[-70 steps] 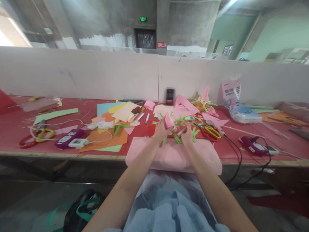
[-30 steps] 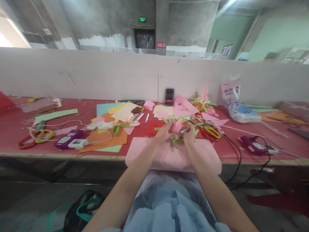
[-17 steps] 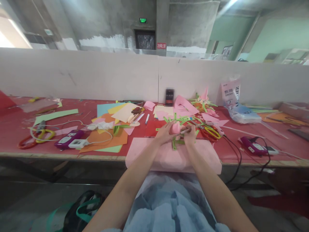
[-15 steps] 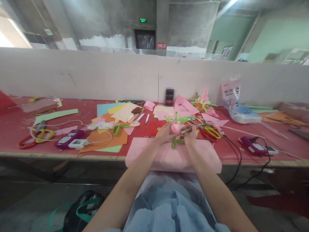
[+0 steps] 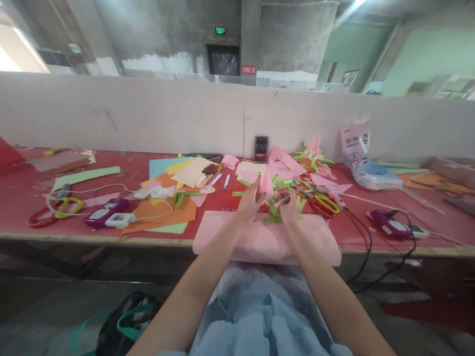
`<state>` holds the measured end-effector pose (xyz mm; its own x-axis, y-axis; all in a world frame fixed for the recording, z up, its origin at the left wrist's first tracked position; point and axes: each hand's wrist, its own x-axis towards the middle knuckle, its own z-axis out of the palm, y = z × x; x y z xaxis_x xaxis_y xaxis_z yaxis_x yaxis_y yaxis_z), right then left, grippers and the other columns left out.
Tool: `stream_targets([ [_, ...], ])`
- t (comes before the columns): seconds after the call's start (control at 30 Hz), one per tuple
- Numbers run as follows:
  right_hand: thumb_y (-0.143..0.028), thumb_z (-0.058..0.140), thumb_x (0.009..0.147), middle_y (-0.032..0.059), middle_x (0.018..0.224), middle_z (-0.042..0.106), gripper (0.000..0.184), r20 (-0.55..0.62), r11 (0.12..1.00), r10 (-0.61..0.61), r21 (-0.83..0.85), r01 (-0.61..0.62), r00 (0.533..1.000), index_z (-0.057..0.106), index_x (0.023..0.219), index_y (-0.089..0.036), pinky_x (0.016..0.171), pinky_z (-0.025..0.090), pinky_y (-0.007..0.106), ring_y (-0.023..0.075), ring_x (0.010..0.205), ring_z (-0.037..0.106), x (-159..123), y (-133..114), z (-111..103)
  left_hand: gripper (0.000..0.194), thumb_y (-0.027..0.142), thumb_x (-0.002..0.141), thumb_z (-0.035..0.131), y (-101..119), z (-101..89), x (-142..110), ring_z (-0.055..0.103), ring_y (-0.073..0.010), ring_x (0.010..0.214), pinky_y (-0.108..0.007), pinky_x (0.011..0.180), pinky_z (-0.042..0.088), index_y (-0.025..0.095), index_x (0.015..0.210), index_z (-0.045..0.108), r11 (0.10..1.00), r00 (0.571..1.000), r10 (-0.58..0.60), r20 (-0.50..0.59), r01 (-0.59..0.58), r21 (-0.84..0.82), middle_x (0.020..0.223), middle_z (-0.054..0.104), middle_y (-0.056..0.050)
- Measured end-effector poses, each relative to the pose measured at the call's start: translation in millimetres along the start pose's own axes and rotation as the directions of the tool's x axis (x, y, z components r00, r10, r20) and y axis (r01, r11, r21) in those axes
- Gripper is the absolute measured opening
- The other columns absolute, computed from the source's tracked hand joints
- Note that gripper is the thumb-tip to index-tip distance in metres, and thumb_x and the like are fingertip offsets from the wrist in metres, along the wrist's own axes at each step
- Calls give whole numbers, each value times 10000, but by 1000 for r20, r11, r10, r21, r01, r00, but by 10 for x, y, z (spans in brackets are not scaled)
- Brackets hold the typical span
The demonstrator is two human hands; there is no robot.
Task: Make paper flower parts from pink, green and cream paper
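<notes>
A pink paper cone [image 5: 265,184] with green folded paper strips [image 5: 274,213] spreading around its base is held over the pink pad at the table's front edge. My left hand [image 5: 249,201] grips the cone's left side, its fingers pointing up along the paper. On the other side, my right hand [image 5: 290,207] is closed around a slim, pale pen-like stick [image 5: 282,200], its tip close to the green strips. What the stick's tip touches is too blurred to tell. Under the work lies a pink padded sheet [image 5: 267,242].
Yellow-handled scissors [image 5: 326,203] lie right of my hands. Coloured paper [image 5: 174,212], a white marker [image 5: 226,182] and a purple device [image 5: 107,213] with cables are to the left. A similar pink cone figure [image 5: 313,148], a plastic packet [image 5: 371,168] and another purple device [image 5: 389,225] are on the right.
The cone has tipped from pointing towards me to pointing up and away, its green strips now nearer me. My left hand has shifted with it; my right hand has moved slightly left and down.
</notes>
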<state>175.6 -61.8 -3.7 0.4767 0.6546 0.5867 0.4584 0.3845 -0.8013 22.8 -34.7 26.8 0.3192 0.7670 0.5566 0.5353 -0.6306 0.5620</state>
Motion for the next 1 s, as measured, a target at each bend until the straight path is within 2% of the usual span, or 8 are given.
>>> stream_targets([
  [0.17, -396, 559, 749, 22, 764, 629, 201, 118, 998, 14, 64, -21, 993, 521, 803, -207, 661, 494, 315, 164, 705, 603, -40, -13, 38, 566, 322, 884, 439, -21, 13, 16, 363, -226, 1317, -369, 1054, 340, 214, 1411, 265, 998, 998, -66, -14, 66, -7, 1429, 391, -93],
  [0.3, -367, 570, 736, 18, 760, 632, 175, 131, 997, -7, 76, -3, 991, 528, 797, -209, 660, 500, 319, 163, 696, 606, -46, 17, 54, 664, 369, 807, 574, -63, 26, 27, 457, -280, 1236, -405, 994, 385, 212, 1393, 304, 987, 988, -153, 11, 153, 44, 1384, 437, -126],
  [0.4, -372, 571, 744, 18, 764, 627, 185, 146, 996, -11, 85, -1, 989, 523, 805, -204, 634, 498, 314, 160, 675, 607, -48, 59, 62, 710, 339, 772, 624, -103, 32, 26, 518, -282, 1167, -400, 947, 411, 221, 1393, 301, 977, 977, -209, 44, 207, 53, 1319, 503, -130],
  [0.53, -442, 536, 787, 21, 766, 616, 255, 137, 993, -11, 115, -5, 990, 505, 856, -199, 623, 498, 315, 159, 674, 611, -59, 64, 52, 739, 268, 755, 641, -170, 58, 25, 523, -259, 1164, -368, 931, 419, 229, 1401, 285, 971, 966, -238, 105, 239, 0, 1290, 535, -111],
  [0.67, -485, 404, 872, 2, 687, 582, 303, 87, 986, -7, 166, -8, 996, 462, 954, -200, 526, 477, 293, 143, 580, 584, -77, -13, 21, 743, 225, 740, 651, -220, 85, 41, 520, -234, 1164, -359, 976, 387, 224, 1396, 301, 974, 965, -208, 161, 219, -56, 1270, 559, -88],
  [0.83, -469, 401, 896, -6, 658, 571, 297, 56, 975, -60, 219, 47, 997, 505, 1020, -220, 504, 462, 276, 133, 545, 546, -101, -118, -13, 632, 224, 727, 671, -238, 104, 47, 500, -235, 1186, -334, 1002, 366, 178, 1312, 434, 972, 952, -220, 213, 232, -30, 1293, 543, -102],
  [0.9, -472, 402, 894, 11, 690, 589, 302, 57, 979, -87, 188, 75, 995, 542, 1023, -237, 518, 466, 280, 140, 569, 552, -107, -140, -22, 631, 242, 727, 678, -238, 109, 46, 515, -244, 1167, -332, 983, 381, 154, 1305, 440, 963, 937, -264, 230, 271, -1, 1274, 554, -121],
  [1.0, -453, 407, 895, 49, 763, 632, 302, 61, 983, -161, 95, 155, 985, 605, 898, -225, 645, 497, 320, 159, 652, 585, -114, -162, -35, 639, 271, 738, 673, -231, 112, 52, 531, -246, 1144, -321, 955, 398, 138, 1312, 426, 952, 920, -302, 250, 303, 34, 1258, 564, -134],
])
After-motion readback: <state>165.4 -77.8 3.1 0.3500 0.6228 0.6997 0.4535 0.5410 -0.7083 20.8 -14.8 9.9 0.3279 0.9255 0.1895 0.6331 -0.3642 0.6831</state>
